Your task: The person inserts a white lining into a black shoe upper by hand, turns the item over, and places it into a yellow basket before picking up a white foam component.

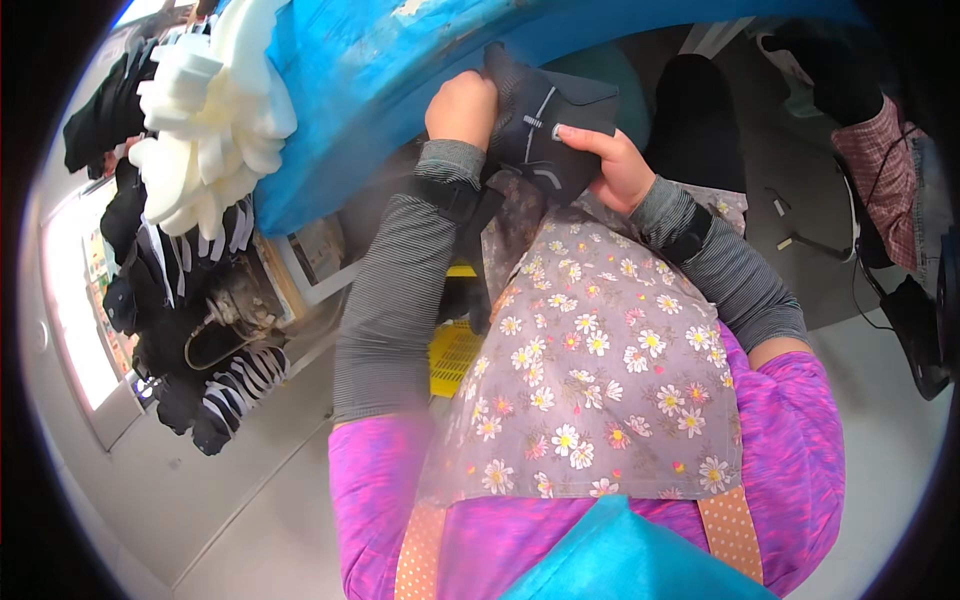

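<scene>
A black sewn fabric piece (556,115) with light grey piping, a small striped tab and a pale curved mark is held up above my lap. I cannot make out exactly what kind of item it is. My left hand (463,108) is closed on its left side, by a bunched mesh-like part. With the thumb lying on top and the fingers mostly hidden underneath, my right hand (612,165) pinches its right edge. Both forearms wear grey striped sleeves. Below the piece, a flowered apron (600,350) covers my lap.
A blue-covered table (340,110) curves across the far side, with white foam pieces (215,120) heaped at its left end. Black-and-white fabric items (245,385) hang at the left near a machine (245,300). A yellow perforated crate (453,355) stands below; a cable (870,260) hangs at right.
</scene>
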Demonstrator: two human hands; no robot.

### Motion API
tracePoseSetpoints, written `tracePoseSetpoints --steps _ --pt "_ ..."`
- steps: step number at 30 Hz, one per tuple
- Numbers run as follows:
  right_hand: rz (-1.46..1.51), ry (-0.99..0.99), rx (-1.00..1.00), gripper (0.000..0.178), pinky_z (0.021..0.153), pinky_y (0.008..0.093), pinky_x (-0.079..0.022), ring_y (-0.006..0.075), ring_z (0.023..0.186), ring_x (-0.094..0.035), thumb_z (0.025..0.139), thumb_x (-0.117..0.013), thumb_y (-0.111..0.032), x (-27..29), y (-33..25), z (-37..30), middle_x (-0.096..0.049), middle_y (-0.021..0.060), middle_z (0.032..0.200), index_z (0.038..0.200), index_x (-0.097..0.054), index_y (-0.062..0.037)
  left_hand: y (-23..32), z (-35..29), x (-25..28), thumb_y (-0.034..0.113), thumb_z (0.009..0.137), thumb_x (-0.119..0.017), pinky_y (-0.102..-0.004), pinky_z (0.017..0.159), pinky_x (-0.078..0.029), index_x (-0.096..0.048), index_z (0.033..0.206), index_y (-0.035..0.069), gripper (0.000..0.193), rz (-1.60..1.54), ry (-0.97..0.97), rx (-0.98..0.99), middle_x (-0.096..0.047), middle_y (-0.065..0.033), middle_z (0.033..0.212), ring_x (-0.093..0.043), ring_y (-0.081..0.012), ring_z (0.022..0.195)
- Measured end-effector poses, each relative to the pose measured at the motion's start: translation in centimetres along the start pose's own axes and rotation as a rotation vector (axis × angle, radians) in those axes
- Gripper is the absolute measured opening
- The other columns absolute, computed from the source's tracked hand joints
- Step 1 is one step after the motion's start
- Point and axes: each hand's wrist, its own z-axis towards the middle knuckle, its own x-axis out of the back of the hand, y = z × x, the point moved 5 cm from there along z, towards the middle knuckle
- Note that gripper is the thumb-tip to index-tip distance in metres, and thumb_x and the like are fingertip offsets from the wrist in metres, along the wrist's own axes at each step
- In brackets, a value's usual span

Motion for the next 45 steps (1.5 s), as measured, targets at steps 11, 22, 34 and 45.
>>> tracePoseSetpoints --steps 11,22,34,45 --pt "-0.04 -0.012 0.024 0.026 0.086 0.0294 -0.053 0.0155 0.097 -0.065 0.09 -0.065 -0.012 0.2 0.5 -0.6 -0.067 0.0058 0.108 0.115 -0.063 -0.0026 0.1 1.1 -2.9 0.006 0.078 -0.063 -0.0458 0.072 -0.055 -0.068 0.079 0.003 0.006 -0.099 0.054 -0.242 -0.069 -0.0206 0.084 -0.067 -0.0388 0.082" --pt "-0.06 -0.044 0.036 0.034 0.091 0.0315 -0.052 0.0167 0.103 -0.064 0.089 -0.065 -0.011 -0.6 -0.2 -1.0 -0.066 0.0073 0.113 0.121 -0.059 -0.0015 -1.0 1.0 -1.4 0.022 0.089 -0.051 -0.0481 0.077 -0.052 -0.07 0.086 0.0 0.029 -0.1 -0.183 0.048 -0.067 -0.0256 0.09 -0.065 -0.0425 0.088" --pt "-0.177 -0.013 0.031 0.031 0.089 0.0304 -0.052 0.0154 0.102 -0.063 0.092 -0.063 -0.01 -0.3 1.2 -1.2 -0.065 0.0065 0.114 0.122 -0.059 -0.0017 -0.6 0.4 -3.3 0.001 0.072 -0.068 -0.0456 0.075 -0.054 -0.068 0.086 0.0 0.014 -0.269 0.056 -0.225 -0.066 -0.0202 0.091 -0.064 -0.0395 0.084" --pt "-0.086 0.03 0.036 0.032 0.091 0.0312 -0.052 0.0186 0.1 -0.065 0.087 -0.068 -0.016 1.5 0.1 -0.7 -0.068 0.0083 0.108 0.115 -0.063 -0.0023 0.5 0.1 0.4 0.028 0.09 -0.047 -0.0526 0.081 -0.051 -0.069 0.087 -0.002 0.038 -0.297 0.01 0.303 -0.067 -0.0289 0.092 -0.064 -0.0476 0.089"
